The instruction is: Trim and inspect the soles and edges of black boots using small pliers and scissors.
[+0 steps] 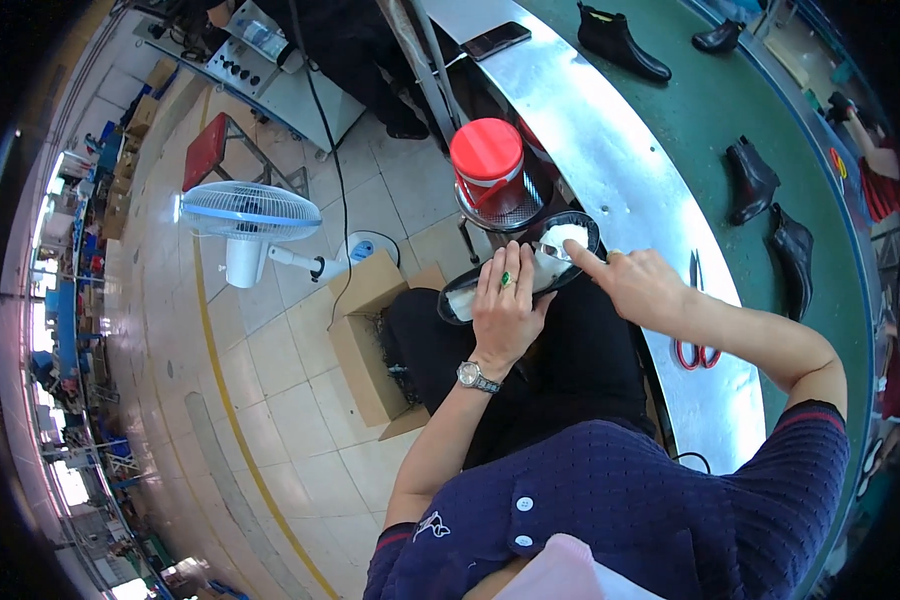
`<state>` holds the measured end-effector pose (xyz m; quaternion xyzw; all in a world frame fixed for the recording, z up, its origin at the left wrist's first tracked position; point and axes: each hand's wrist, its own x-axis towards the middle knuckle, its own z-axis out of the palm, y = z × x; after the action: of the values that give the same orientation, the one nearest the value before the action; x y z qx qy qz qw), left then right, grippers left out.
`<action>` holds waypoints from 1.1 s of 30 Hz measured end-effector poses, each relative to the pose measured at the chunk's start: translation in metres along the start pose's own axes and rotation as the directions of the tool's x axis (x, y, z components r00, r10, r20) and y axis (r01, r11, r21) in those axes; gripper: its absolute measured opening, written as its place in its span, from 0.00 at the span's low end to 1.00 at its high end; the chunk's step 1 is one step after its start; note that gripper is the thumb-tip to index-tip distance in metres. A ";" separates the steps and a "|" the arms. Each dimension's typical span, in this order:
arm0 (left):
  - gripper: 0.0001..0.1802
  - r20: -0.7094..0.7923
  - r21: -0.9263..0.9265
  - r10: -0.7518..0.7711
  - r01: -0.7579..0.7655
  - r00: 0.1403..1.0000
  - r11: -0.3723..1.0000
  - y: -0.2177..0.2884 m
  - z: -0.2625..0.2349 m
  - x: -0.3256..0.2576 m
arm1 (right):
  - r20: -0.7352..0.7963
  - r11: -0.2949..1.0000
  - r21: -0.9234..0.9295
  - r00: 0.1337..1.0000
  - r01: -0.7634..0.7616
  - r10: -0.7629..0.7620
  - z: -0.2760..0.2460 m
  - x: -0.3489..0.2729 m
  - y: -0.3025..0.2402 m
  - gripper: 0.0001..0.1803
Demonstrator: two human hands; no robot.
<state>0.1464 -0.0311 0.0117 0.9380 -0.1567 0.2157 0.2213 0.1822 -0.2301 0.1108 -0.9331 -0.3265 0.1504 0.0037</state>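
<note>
A black shoe (458,305) with a white inner face or underside lies across my lap. My left hand (510,305), wearing a green-stone ring, is wrapped over the middle of the shoe and grips it. At the shoe's far right end, my right hand (642,287) is closed, its index finger pointed toward the white area (568,236). A small shiny grey piece shows by that fingertip; its kind is unclear. Beside my right forearm, scissors (697,330) with red handles rest on the metal bench (610,120).
A red-lidded bucket (486,155) stands just beyond the shoe. An open cardboard box (365,345) sits left of my legs, near a fan (250,212). Several black boots (752,180) stand on the green conveyor (690,110). A phone (497,40) lies on the bench; another person (355,50) stands beyond.
</note>
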 end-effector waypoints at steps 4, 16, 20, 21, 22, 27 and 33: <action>0.37 -0.013 0.115 0.087 -0.085 0.996 0.990 -0.007 0.006 0.003 | 0.130 0.987 0.148 0.988 0.068 -0.088 -0.047 0.014 0.013 0.31; 0.36 -0.011 0.116 0.074 -0.072 0.997 0.991 -0.007 0.006 0.006 | -0.193 0.681 0.729 0.932 -0.072 0.305 -0.011 0.043 -0.002 0.29; 0.36 0.007 0.103 0.080 -0.080 0.997 0.991 -0.009 0.009 0.006 | -0.238 0.960 0.264 0.958 -0.092 0.158 0.015 0.053 0.016 0.31; 0.35 -0.003 0.085 0.067 -0.066 0.998 0.994 -0.011 0.010 0.005 | -0.155 0.936 0.338 0.975 -0.102 0.162 -0.005 0.053 0.014 0.31; 0.35 -0.005 0.087 0.060 -0.059 0.998 0.994 -0.010 0.009 0.005 | -0.077 0.903 0.415 0.985 -0.109 0.154 -0.016 0.052 0.011 0.31; 0.35 -0.030 0.069 0.048 -0.046 0.998 0.997 -0.002 0.012 0.008 | -0.075 0.862 0.458 0.956 -0.220 0.284 0.013 0.051 0.005 0.32; 0.36 -0.052 0.104 0.024 -0.018 0.998 0.994 -0.006 0.013 0.005 | -0.167 0.879 0.456 0.957 -0.138 0.236 -0.005 0.044 -0.013 0.32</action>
<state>0.1578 -0.0333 0.0015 0.9404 -0.1493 0.2508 0.1742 0.2087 -0.1927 0.1047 -0.9461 -0.1897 0.1169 0.2352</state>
